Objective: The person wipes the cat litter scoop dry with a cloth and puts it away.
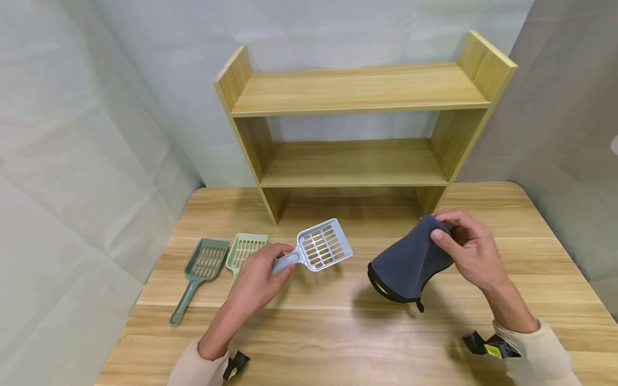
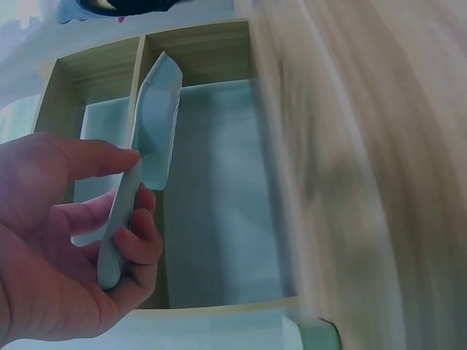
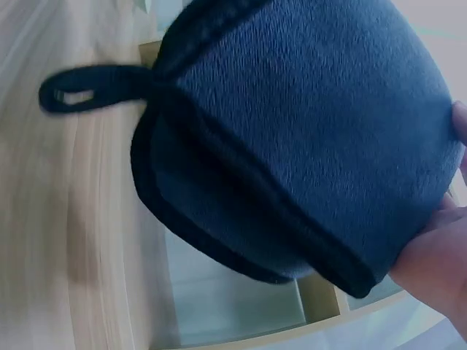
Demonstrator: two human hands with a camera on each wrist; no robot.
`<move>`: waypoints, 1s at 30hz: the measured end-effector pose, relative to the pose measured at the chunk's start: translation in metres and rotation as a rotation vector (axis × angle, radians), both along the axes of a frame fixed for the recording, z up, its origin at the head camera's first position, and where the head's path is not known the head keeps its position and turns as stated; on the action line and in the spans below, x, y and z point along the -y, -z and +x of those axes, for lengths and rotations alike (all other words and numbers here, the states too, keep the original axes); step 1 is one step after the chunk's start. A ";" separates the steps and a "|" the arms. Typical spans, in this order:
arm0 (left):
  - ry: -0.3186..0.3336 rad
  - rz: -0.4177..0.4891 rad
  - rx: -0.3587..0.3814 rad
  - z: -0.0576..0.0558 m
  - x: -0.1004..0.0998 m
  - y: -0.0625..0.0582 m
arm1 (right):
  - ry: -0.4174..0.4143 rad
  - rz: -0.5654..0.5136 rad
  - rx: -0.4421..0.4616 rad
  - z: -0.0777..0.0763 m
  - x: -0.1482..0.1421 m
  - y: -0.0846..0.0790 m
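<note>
My left hand (image 1: 260, 279) grips the handle of a light blue litter scoop (image 1: 321, 244), held up over the table with its slotted head pointing right. In the left wrist view, the scoop (image 2: 157, 124) shows side-on, thumb and fingers around its handle. On the right, my right hand (image 1: 470, 249) pinches the upper end of a dark blue-grey cloth mitt (image 1: 410, 260) that hangs above the table. Its black-bound opening and small hanging loop (image 3: 95, 89) face down and left. A dark green litter scoop (image 1: 207, 261) and a pale green one (image 1: 248, 247) lie left of my left hand.
A two-tier wooden shelf (image 1: 362, 88) stands at the back of the wooden table (image 1: 338, 343). Grey fabric walls (image 1: 96, 134) enclose the table behind and at the sides. Dark wrist cameras sit at both sleeves (image 1: 538, 351).
</note>
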State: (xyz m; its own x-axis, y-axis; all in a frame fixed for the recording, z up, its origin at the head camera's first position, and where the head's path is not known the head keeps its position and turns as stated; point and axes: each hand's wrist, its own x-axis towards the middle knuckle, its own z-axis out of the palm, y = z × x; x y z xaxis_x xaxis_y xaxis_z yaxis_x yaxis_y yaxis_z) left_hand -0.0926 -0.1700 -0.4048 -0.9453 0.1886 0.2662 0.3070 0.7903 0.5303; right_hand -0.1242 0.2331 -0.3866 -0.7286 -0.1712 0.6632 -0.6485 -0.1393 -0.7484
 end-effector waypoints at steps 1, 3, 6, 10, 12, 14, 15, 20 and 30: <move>-0.002 -0.003 0.000 -0.001 -0.001 -0.001 | 0.014 0.024 0.003 0.000 0.000 0.000; 0.004 -0.015 -0.013 -0.003 -0.003 -0.002 | 0.036 0.083 0.013 0.000 -0.002 -0.001; 0.022 -0.027 -0.038 -0.007 -0.007 -0.004 | 0.029 0.159 0.058 0.001 -0.003 -0.003; 0.047 -0.045 -0.072 -0.012 -0.011 -0.006 | 0.015 0.221 0.127 0.002 -0.005 -0.005; 0.053 -0.057 -0.082 -0.014 -0.013 -0.007 | 0.002 0.236 0.166 0.001 -0.006 -0.006; 0.057 -0.068 -0.088 -0.017 -0.015 -0.009 | -0.012 0.252 0.213 0.000 -0.007 -0.008; 0.062 -0.067 -0.088 -0.018 -0.016 -0.009 | -0.024 0.255 0.241 -0.001 -0.007 -0.008; 0.097 -0.060 -0.069 -0.024 -0.021 -0.014 | -0.081 0.244 0.359 -0.007 -0.006 -0.011; 0.179 -0.087 -0.057 -0.038 -0.032 -0.017 | -0.122 0.232 0.533 -0.021 0.005 -0.009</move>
